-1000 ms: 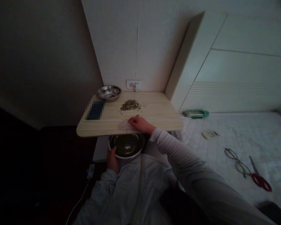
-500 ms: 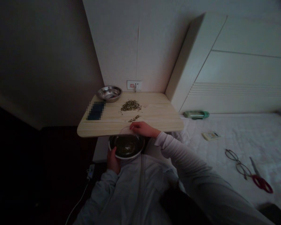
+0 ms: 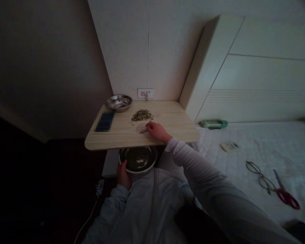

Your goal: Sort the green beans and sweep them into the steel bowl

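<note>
My left hand (image 3: 123, 175) grips the left rim of a metal bowl (image 3: 150, 166) held at my lap, just below the table's front edge. Small dark-green bits lie in the bowl. Over the wooden tabletop (image 3: 176, 118), my right hand (image 3: 157, 131) pinches a thin, clear, round-edged piece (image 3: 141, 127), perhaps plastic. That piece is down at the tabletop, over a few scattered bits. Beyond it lies a loose pile of small greenish-brown bits (image 3: 142, 115), whose exact kind I cannot make out.
A second metal bowl (image 3: 119, 102) stands at the table's back left, beside a pixelated dark rectangle (image 3: 105, 122). On the bed to the right lie a green bottle (image 3: 213, 124), a small pale packet (image 3: 230, 146), eyeglasses (image 3: 260, 177) and red-handled scissors (image 3: 287, 198).
My right hand has moved forward from the table's front edge with the clear piece, onto the small strip of bits. My left hand still holds the bowl in the same place.
</note>
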`<action>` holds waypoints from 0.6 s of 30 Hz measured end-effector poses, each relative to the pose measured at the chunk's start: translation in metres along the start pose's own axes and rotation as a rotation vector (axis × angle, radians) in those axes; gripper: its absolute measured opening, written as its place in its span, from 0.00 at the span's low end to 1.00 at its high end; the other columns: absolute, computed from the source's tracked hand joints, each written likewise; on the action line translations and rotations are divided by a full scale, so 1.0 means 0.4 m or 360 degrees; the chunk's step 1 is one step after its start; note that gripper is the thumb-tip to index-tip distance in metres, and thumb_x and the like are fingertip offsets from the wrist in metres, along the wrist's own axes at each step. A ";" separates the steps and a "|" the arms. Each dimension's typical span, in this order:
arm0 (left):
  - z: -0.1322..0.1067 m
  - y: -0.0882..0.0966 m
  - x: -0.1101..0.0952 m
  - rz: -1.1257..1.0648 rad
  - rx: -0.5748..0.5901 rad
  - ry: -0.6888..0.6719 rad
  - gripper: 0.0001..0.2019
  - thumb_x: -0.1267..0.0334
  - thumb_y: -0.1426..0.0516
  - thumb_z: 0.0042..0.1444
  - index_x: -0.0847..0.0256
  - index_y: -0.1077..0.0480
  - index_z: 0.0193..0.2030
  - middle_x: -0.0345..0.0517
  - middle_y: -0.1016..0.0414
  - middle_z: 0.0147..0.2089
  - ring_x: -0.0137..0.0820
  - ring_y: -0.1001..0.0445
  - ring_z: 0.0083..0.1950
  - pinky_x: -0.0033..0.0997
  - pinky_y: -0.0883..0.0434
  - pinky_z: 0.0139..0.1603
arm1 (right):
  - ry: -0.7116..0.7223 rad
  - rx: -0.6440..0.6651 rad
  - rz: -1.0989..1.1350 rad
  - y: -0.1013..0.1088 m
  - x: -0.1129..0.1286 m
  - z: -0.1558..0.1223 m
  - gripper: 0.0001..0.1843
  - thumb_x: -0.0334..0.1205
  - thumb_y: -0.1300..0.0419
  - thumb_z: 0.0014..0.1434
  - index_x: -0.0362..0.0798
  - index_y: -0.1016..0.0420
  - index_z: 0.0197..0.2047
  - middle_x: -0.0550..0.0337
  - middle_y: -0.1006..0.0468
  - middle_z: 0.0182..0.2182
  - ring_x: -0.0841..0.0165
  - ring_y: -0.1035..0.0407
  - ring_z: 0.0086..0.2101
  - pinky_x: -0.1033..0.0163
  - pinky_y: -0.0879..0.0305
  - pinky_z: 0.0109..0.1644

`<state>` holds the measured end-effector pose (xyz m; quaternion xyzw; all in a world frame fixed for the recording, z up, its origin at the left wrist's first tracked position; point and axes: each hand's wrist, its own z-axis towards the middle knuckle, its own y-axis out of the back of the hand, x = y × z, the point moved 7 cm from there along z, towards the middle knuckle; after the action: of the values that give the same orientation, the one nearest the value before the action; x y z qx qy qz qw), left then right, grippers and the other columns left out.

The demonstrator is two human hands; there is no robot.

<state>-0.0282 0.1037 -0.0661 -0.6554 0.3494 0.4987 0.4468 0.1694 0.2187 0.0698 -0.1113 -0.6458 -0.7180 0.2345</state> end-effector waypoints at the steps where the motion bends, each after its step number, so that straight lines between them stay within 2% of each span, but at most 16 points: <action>1: 0.001 0.004 0.001 0.0056 -0.0020 -0.0040 0.15 0.75 0.42 0.28 0.58 0.31 0.27 0.47 0.32 0.41 0.43 0.42 0.54 0.40 0.51 0.57 | -0.0002 0.0015 -0.0019 -0.003 0.002 0.002 0.15 0.38 0.53 0.54 0.46 0.31 0.42 0.54 0.26 0.36 0.67 0.33 0.36 0.65 0.41 0.39; 4: 0.000 0.002 -0.007 0.0165 -0.0053 -0.0104 0.14 0.75 0.42 0.28 0.58 0.31 0.27 0.46 0.31 0.39 0.41 0.39 0.52 0.39 0.48 0.55 | 0.0017 0.0064 -0.0047 -0.011 0.008 0.003 0.15 0.39 0.53 0.54 0.46 0.32 0.42 0.54 0.26 0.36 0.67 0.33 0.36 0.65 0.41 0.40; 10: 0.000 -0.015 0.001 -0.0054 -0.0113 0.0102 0.07 0.66 0.47 0.42 0.59 0.32 0.30 0.47 0.30 0.39 0.37 0.36 0.49 0.38 0.41 0.49 | 0.0132 0.0107 -0.0041 -0.015 0.026 -0.013 0.14 0.40 0.54 0.55 0.47 0.30 0.40 0.54 0.26 0.37 0.67 0.33 0.37 0.65 0.42 0.40; 15: -0.007 -0.010 -0.018 0.0048 -0.0119 -0.0033 0.11 0.72 0.42 0.32 0.60 0.31 0.28 0.48 0.31 0.42 0.38 0.37 0.51 0.34 0.45 0.54 | 0.0173 0.0132 -0.0023 -0.022 0.031 -0.021 0.14 0.39 0.54 0.55 0.47 0.30 0.40 0.55 0.26 0.37 0.68 0.33 0.37 0.65 0.42 0.40; 17: -0.011 -0.012 -0.015 0.0018 -0.0134 0.0039 0.11 0.69 0.43 0.36 0.60 0.31 0.30 0.47 0.30 0.41 0.38 0.35 0.49 0.35 0.42 0.51 | 0.0163 0.0124 -0.0014 -0.026 0.032 -0.017 0.14 0.39 0.54 0.55 0.47 0.31 0.41 0.55 0.26 0.37 0.68 0.33 0.36 0.65 0.42 0.39; 18: -0.012 -0.012 -0.005 -0.0035 -0.0160 0.0143 0.11 0.66 0.44 0.39 0.59 0.31 0.33 0.47 0.30 0.41 0.37 0.34 0.47 0.37 0.39 0.49 | 0.0163 0.0114 -0.0001 -0.028 0.034 -0.014 0.15 0.39 0.54 0.55 0.47 0.31 0.41 0.55 0.26 0.37 0.68 0.33 0.36 0.65 0.42 0.39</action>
<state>-0.0227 0.1009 -0.0624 -0.7025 0.3364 0.4808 0.4028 0.1531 0.2114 0.0653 -0.0657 -0.6583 -0.6992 0.2709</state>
